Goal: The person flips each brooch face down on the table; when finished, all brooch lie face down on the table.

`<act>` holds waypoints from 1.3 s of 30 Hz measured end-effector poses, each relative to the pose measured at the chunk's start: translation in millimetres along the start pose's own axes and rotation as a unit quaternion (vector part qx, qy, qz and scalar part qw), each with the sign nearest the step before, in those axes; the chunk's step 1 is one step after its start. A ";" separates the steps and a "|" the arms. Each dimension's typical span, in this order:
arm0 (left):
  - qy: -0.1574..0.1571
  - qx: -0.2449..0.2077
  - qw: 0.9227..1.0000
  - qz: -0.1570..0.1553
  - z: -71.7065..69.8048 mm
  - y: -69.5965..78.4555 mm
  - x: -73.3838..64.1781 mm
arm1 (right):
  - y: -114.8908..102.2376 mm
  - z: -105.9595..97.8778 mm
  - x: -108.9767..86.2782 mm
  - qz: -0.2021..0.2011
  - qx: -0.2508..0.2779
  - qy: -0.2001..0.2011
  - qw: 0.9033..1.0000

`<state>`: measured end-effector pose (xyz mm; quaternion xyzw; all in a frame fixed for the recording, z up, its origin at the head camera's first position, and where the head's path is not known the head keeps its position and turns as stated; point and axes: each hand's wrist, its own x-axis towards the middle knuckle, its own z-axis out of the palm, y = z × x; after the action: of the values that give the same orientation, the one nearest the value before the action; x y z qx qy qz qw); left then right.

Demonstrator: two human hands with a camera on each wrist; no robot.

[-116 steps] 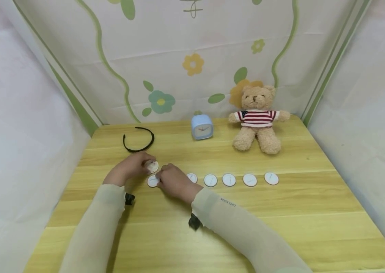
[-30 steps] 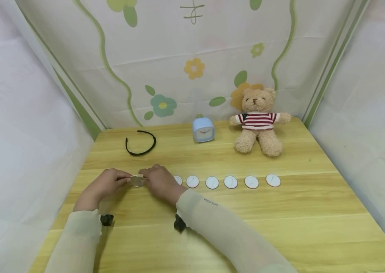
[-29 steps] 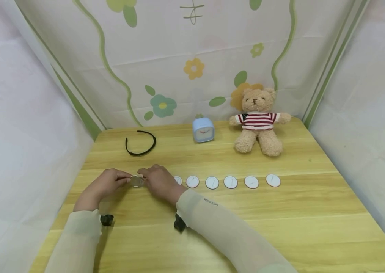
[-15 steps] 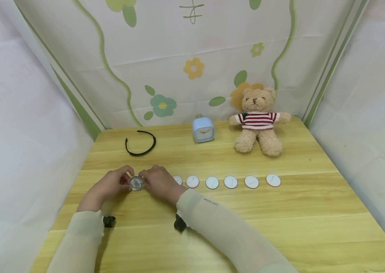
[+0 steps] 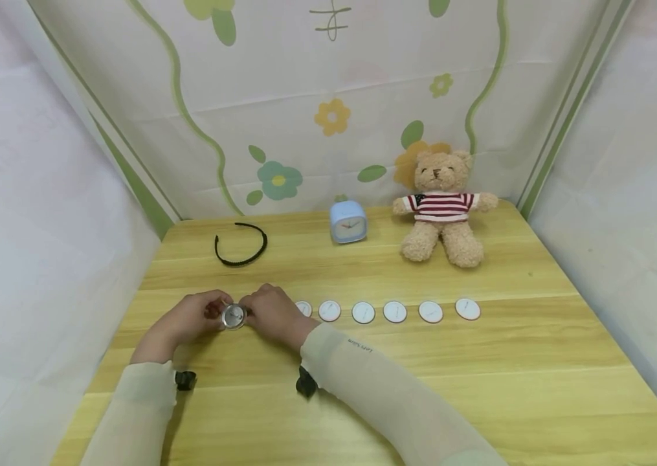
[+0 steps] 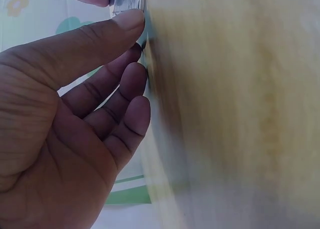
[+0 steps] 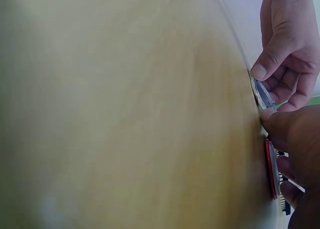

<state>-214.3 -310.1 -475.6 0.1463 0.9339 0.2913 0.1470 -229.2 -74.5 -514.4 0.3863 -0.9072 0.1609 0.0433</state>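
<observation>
In the head view a small round disc, silver with a dark needle-like mark on its face, lies between both hands at the left end of a row. My left hand pinches its left edge. Its thumb presses on the clear rim in the left wrist view, with the other fingers loosely curled. My right hand pinches the disc's opposite edge. In the right wrist view a red-rimmed disc sits beneath the right fingers. Several white discs with red edges and thin lines continue the row to the right.
A black headband lies behind the hands on the wooden table. Near the back wall stand a blue clock and a teddy bear in a striped shirt. White fabric walls enclose the table's back and sides.
Both hands have shifted left from 3.9 s ago. The disc between them has turned from a tilted, gold-looking pose to showing its silver face. The left fingers have regripped; the right hand barely moved lately.
</observation>
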 end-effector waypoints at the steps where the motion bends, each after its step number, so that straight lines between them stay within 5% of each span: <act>1: -0.001 0.001 1.000 0.001 0.4 -0.4 0.1 | -0.3 -0.8 -0.4 0.000 -0.002 -0.002 1.000; 27: -0.019 0.012 1.000 -0.015 -0.5 8.2 0.9 | 0.0 -9.7 -8.5 -0.009 -0.011 -0.035 0.999; 33: 0.023 0.033 0.999 -0.020 -0.7 17.5 7.7 | 7.9 -29.4 -28.7 0.010 -0.026 -0.066 0.997; 39: 0.069 0.048 0.996 -0.001 3.7 40.5 24.2 | 36.9 -45.8 -50.8 0.042 -0.069 -0.041 0.996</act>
<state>-227.4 -267.7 -459.2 0.1314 0.9549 0.2554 0.0750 -222.2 -0.7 -491.0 0.3506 -0.9324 0.0836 0.0257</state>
